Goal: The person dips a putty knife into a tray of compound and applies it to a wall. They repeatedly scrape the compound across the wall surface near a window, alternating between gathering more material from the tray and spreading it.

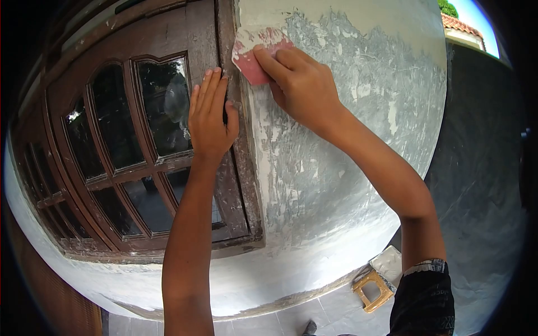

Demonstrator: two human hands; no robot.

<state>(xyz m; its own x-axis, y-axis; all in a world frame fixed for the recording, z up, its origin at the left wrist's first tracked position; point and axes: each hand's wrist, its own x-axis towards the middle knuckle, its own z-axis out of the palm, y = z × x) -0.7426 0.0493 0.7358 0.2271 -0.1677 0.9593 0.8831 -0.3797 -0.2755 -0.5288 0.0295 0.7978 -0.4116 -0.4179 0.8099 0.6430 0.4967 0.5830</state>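
My right hand (305, 84) grips a pink putty scraper (252, 64) whose upper edge is smeared with white filler. The scraper lies against the wall (336, 140) right beside the window frame, high on the wall. Grey and white patches of rough filler cover that wall. Flat on the brown wooden window (193, 33), near its right edge, rests my left hand (212, 115), fingers stretched upward and the thumb a little apart. Nothing is held in it.
Below right, a yellowish stool (372, 290) stands on grey floor tiles (302, 319), with a whitish container (388, 263) next to it. A dark wall (476, 145) runs along the right side. A tiled roof (462, 25) shows at the upper right.
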